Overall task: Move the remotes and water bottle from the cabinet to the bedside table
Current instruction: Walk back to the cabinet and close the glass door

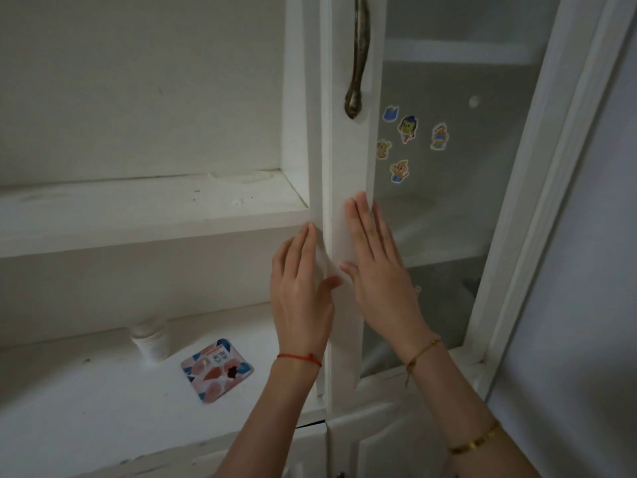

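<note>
A white cabinet fills the view. Its glass door (348, 160) on the right has a dark metal handle (358, 53). My left hand (300, 288) lies flat with straight fingers against the door's left edge, thumb touching the frame. My right hand (375, 267) presses flat on the door's white frame, fingers straight. Neither hand holds anything. No remote or water bottle shows in this view.
The open left compartment has an upper shelf (144, 215) and a lower shelf (103, 401). On the lower shelf stand a small white jar (151, 343) and a colourful square packet (217, 369). Cartoon stickers (406, 143) dot the glass. Lower cabinet doors (375, 446) sit below.
</note>
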A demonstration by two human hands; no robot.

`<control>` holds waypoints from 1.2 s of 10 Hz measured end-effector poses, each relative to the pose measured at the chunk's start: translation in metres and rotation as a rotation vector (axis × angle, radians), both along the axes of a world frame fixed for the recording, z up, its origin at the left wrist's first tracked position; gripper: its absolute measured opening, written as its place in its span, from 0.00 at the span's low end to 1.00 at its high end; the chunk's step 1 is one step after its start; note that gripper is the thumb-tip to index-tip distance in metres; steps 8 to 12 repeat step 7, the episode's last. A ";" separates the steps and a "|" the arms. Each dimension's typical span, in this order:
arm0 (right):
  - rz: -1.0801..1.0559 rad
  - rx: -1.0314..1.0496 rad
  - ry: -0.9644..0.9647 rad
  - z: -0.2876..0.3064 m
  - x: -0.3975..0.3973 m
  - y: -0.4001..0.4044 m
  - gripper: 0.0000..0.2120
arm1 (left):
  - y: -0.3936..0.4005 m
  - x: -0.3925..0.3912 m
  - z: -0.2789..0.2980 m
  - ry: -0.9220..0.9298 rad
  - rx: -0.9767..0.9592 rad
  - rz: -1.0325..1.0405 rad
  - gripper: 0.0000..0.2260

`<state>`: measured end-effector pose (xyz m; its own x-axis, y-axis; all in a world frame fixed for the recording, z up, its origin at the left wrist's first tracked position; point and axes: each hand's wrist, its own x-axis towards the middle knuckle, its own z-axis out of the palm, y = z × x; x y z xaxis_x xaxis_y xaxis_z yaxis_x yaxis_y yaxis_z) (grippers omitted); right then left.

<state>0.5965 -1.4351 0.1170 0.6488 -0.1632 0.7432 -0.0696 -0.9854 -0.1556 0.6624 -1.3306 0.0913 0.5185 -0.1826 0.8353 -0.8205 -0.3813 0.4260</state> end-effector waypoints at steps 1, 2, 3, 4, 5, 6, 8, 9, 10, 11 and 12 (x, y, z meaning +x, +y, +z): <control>-0.011 -0.009 0.015 0.001 0.000 -0.001 0.40 | 0.000 0.000 0.000 0.005 -0.003 0.028 0.35; -0.028 -0.035 0.034 0.004 0.001 0.000 0.41 | -0.003 0.002 0.000 -0.025 -0.002 0.047 0.34; 0.012 -0.006 0.044 0.007 -0.002 0.000 0.42 | -0.001 0.004 0.003 -0.051 0.025 0.034 0.34; 0.049 0.014 0.045 0.010 -0.008 0.000 0.39 | 0.004 0.005 0.004 -0.062 0.086 0.012 0.33; 0.066 0.028 0.012 0.011 -0.017 0.001 0.33 | 0.014 0.005 0.005 -0.063 0.186 -0.006 0.31; 0.043 0.081 0.021 0.004 -0.033 0.005 0.31 | 0.032 -0.001 0.004 -0.084 0.261 -0.069 0.28; 0.010 0.103 0.068 -0.008 -0.052 0.007 0.30 | 0.056 -0.008 0.000 -0.081 0.316 -0.079 0.26; 0.010 0.103 0.068 -0.008 -0.052 0.007 0.30 | 0.056 -0.008 0.000 -0.081 0.316 -0.079 0.26; 0.010 0.103 0.068 -0.008 -0.052 0.007 0.30 | 0.056 -0.008 0.000 -0.081 0.316 -0.079 0.26; 0.010 0.103 0.068 -0.008 -0.052 0.007 0.30 | 0.056 -0.008 0.000 -0.081 0.316 -0.079 0.26; 0.010 0.103 0.068 -0.008 -0.052 0.007 0.30 | 0.056 -0.008 0.000 -0.081 0.316 -0.079 0.26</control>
